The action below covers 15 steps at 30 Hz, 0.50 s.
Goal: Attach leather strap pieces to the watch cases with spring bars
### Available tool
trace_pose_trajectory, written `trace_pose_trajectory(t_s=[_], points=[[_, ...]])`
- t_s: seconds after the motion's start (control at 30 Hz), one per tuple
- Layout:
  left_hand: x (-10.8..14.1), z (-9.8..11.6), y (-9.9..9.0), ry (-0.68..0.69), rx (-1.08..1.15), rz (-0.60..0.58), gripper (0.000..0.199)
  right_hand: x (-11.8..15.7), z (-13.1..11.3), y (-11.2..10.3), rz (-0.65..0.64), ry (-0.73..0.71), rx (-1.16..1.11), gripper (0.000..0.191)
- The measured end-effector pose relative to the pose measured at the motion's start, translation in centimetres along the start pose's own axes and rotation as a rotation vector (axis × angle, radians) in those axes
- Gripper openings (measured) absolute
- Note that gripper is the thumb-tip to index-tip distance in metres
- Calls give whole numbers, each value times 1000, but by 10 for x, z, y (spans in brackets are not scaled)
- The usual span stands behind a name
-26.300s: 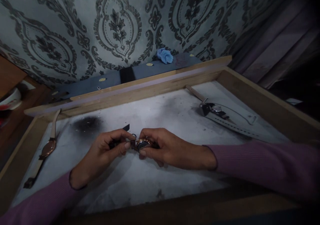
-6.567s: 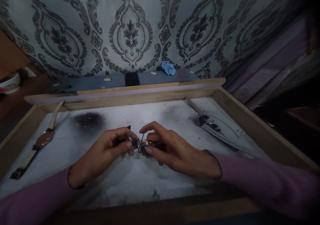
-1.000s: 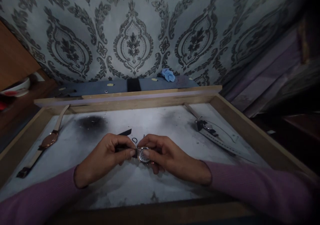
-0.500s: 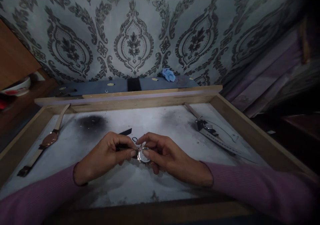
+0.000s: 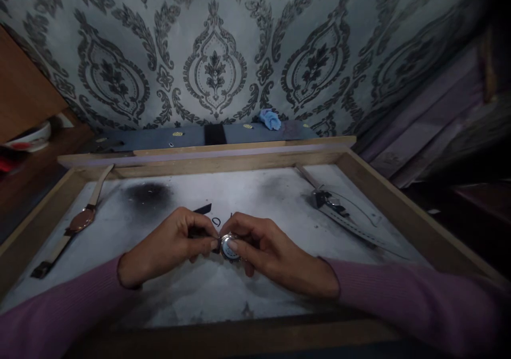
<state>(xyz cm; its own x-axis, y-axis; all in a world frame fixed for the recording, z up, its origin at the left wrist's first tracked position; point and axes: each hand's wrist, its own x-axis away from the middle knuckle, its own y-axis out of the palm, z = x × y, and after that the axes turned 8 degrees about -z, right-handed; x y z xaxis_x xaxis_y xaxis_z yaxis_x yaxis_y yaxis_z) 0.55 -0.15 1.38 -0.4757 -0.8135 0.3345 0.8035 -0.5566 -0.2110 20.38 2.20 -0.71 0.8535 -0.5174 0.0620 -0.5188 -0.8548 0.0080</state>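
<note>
My right hand [image 5: 263, 242] grips a round silver watch [image 5: 230, 247], thumb on its shiny face or back; which side is up I cannot tell. At the watch's left edge, my left hand [image 5: 183, 242] pinches a dark watch strap [image 5: 216, 245], mostly hidden by the fingers. Beyond that hand a flat black strip [image 5: 203, 208] shows; whether it belongs to the same strap is unclear. A small black loop [image 5: 216, 222] lies on the white surface just past my fingertips.
Both hands work inside a shallow wooden tray [image 5: 247, 161]. At left lies a wristwatch with a rose-gold case [image 5: 82, 219] and pale strap. Another watch [image 5: 332, 201] with straps and a thin cord lies at right. A blue crumpled cloth [image 5: 270, 119] rests behind the tray.
The watch face has tilted slightly and now catches the light differently. Both hands keep nearly the same place and grip.
</note>
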Motion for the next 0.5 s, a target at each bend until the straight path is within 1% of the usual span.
trace_pose_trajectory(t_s=[0.27, 0.5], points=[[-1, -5, 2, -66, 46, -17, 11, 0, 4, -2, -5, 40, 53, 15], [2, -4, 4, -73, 22, -57, 14, -1, 5, -1, -45, 32, 108, 13]])
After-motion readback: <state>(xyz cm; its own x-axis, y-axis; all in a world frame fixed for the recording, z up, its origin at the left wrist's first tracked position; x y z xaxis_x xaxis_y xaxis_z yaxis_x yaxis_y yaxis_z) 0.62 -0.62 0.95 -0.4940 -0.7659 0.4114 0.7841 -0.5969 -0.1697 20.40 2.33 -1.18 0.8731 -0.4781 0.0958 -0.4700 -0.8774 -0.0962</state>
